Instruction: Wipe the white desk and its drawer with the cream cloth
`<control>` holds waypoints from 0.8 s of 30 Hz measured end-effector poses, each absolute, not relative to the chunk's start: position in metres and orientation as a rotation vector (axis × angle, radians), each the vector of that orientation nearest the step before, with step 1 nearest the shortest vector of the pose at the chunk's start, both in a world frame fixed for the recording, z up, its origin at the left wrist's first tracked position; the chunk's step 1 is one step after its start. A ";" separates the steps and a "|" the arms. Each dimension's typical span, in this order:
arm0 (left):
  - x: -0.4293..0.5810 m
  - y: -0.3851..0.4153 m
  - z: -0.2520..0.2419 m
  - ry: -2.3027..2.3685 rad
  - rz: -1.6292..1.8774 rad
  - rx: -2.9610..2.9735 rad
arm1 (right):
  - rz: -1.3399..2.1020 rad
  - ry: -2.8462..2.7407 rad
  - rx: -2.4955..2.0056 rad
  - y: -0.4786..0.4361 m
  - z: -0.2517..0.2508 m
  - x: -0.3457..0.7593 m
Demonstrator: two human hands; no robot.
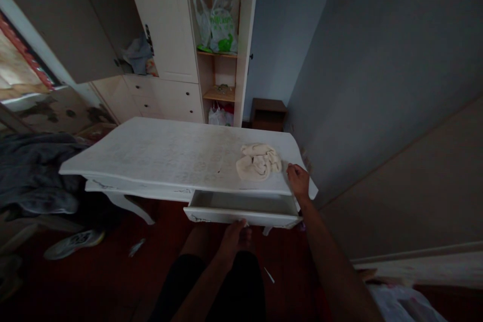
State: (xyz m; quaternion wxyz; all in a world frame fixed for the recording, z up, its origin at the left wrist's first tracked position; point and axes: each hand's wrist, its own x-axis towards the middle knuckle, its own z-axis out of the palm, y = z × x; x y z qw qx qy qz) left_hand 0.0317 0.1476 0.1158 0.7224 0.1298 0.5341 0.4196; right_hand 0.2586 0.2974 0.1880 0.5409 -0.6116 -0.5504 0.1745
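Observation:
A white desk (pixel 162 153) with a marked, dirty top stands in front of me, and its drawer (pixel 241 215) is pulled partly out. My left hand (pixel 236 239) is at the middle of the drawer's front, fingers closed around what looks like its small pale knob. Over the right end of the desktop, my right hand (pixel 298 178) has its fingers curled together; anything in them is hidden. Just left of that hand lies a crumpled cream cloth (pixel 260 161). The visible inside of the drawer is bare.
Behind the desk stands a cream wardrobe (pixel 162 20) with plastic bags (pixel 222 25) on a shelf. A small brown cabinet (pixel 268 113) is by the grey wall. Dark fabric (pixel 37 171) is piled at left, above a shoe (pixel 73 244) on the red floor.

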 end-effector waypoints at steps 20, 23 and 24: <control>-0.029 0.152 0.175 1.101 0.719 1.116 | 1.405 -0.487 -1.371 0.132 0.105 0.142; -0.043 0.138 0.209 1.082 0.859 1.106 | 1.822 -0.267 -1.207 0.138 0.099 0.125; -0.047 0.131 0.216 1.135 0.926 1.039 | 1.871 -0.223 -1.135 0.143 0.101 0.122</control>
